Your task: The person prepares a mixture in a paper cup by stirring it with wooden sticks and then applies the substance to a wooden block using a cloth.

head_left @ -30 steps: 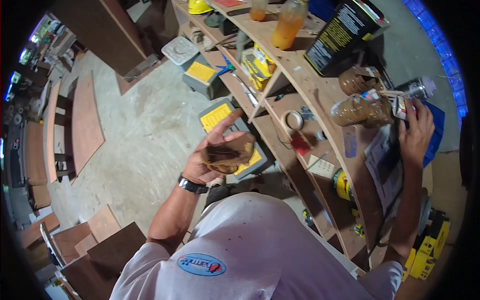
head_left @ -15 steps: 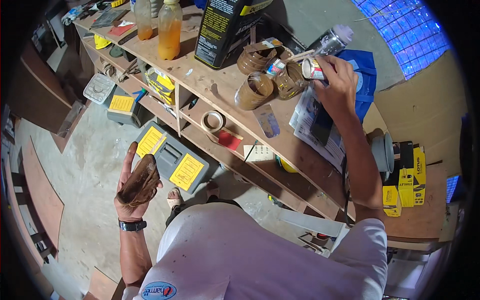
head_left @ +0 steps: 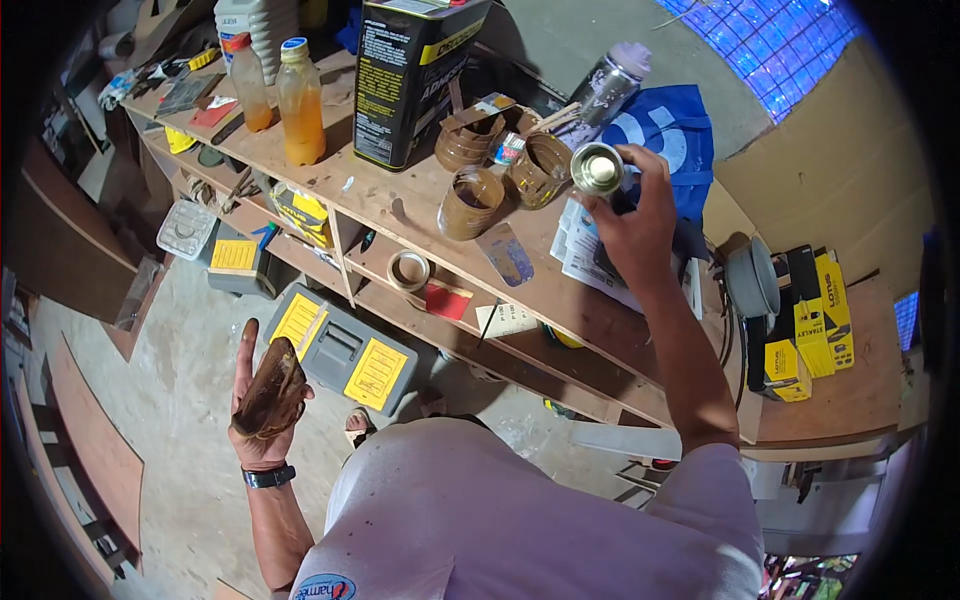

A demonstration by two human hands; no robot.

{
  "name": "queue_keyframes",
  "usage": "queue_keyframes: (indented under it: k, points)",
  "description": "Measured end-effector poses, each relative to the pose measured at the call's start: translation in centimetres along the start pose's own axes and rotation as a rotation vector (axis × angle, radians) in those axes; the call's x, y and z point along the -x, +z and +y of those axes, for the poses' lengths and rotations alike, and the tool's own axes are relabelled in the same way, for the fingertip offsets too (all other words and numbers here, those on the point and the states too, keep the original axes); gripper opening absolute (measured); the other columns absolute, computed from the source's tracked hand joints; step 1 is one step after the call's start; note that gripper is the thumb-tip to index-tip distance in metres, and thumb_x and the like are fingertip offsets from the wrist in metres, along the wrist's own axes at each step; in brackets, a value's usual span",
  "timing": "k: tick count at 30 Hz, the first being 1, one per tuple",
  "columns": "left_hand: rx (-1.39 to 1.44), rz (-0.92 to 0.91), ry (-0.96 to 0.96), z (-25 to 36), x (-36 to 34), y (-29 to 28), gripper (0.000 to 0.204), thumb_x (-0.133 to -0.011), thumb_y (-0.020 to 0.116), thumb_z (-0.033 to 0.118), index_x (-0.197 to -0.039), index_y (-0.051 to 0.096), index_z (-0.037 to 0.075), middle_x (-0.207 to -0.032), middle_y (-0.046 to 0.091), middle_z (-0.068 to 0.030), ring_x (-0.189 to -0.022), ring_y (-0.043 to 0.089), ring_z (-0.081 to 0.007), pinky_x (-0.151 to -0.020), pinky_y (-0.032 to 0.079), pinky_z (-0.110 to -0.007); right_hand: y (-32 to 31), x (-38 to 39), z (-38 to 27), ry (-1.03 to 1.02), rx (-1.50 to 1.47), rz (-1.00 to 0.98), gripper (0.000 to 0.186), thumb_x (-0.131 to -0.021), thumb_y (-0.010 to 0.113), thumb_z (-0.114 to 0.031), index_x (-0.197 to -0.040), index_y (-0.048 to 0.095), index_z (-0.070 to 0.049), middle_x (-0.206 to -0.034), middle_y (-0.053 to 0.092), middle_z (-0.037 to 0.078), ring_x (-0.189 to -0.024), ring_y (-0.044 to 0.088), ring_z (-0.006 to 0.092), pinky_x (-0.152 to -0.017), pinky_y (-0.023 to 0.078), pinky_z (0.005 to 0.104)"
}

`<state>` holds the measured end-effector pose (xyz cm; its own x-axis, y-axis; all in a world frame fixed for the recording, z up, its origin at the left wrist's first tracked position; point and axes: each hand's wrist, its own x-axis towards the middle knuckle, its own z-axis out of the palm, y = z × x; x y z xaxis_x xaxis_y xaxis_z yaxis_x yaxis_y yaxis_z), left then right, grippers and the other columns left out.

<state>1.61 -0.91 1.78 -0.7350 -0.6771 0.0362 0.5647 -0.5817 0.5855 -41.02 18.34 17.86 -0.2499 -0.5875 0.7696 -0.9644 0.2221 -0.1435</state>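
Note:
My right hand, raised over the right part of the workbench, grips a small metal can with its round end turned up to me. A pale round patch shows in the middle of that end. Low at the left, clear of the bench, my left hand holds a brown-smeared, hollow-looking piece; its exact kind I cannot make out. The left index finger stretches up beside it. Close to the can stand brown-stained tubs, one of them just left of it, with a flat stick across another.
A black rectangular tin and bottles of orange liquid stand along the bench. Right of the tubs are a spray can, newspaper and a blue bag. A grey toolbox sits on the floor below the shelves.
The can in my right hand has tipped so its round end faces up, slightly lower in view. My left hand still holds the brown piece. The whole view has shifted.

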Motion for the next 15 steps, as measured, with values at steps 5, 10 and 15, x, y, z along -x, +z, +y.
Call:
queue_keyframes:
  k: [5, 10, 15]
  points:
    - [-0.151, 0.047, 0.033, 1.0, 0.2, 0.6, 0.131, -0.072, 0.095, 0.041, -0.166, 0.012, 0.004, -0.138, 0.062, -0.0166, -0.111, 0.069, -0.0264, -0.087, 0.063, -0.041, -1.0, 2.7, -3.9, 0.098, -0.110, -0.011, 0.063, -0.070, 0.088, -0.001, -0.125, 0.057, -0.003, -0.121, 0.063, 0.015, -0.109, 0.064, 0.0310, -0.097, 0.051, 0.0392]
    - [-0.450, 0.052, 0.177, 2.3, -0.7, 2.6, 0.106, -0.081, 0.090, 0.026, -0.162, 0.027, -0.003, -0.123, 0.068, -0.0116, -0.105, 0.069, -0.0203, -0.090, 0.059, -0.035, -0.6, 6.0, -10.9, 0.072, -0.178, -0.030, 0.074, -0.062, 0.091, 0.002, -0.128, 0.057, -0.003, -0.122, 0.063, 0.017, -0.111, 0.064, 0.0354, -0.099, 0.051, 0.0433]
    - [-0.506, -0.237, 0.198, 4.1, -2.0, 7.1, 0.085, -0.083, 0.076, -0.011, -0.158, 0.037, -0.002, -0.119, 0.067, -0.0107, -0.108, 0.069, -0.0215, -0.096, 0.056, -0.035, 2.5, 10.7, -17.2, 0.256, -0.377, -0.137, 0.072, -0.066, 0.093, -0.003, -0.129, 0.057, -0.002, -0.121, 0.063, 0.019, -0.111, 0.063, 0.0374, -0.097, 0.051, 0.0458]
